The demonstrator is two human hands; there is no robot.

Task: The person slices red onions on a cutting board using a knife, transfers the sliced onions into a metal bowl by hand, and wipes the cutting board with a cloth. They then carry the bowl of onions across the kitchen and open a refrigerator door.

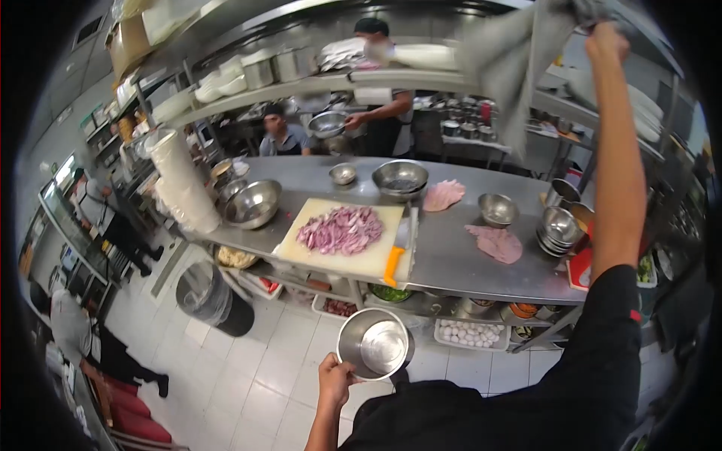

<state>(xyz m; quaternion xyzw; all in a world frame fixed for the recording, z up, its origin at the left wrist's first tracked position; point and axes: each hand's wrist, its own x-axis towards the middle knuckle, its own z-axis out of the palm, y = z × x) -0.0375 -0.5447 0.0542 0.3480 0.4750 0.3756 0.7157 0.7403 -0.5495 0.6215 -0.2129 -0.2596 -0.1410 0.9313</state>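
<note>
Holds a round silver metal pot in the left hand, with the thumb at the rim, just off the near side of the white rectangular cutting board, above the pale tiled floor. Could tip or drop the pot through that one-sided grip. Could also knock down the orange-handled metal knife, by brushing the handle at the board's right near corner. Might bump the board too, spilling chopped purple-and-white onions. Beyond and right of the board, grips a long grey cloth in the raised right hand, well apart from the left. Could sweep white crockery off the metal shelf behind the board, through a wide swing of the blurred cloth. Points the pot's open mouth up toward the head, with its long axis running from base to rim, seemingly near upright. Cannot tell the exact lean.
</note>
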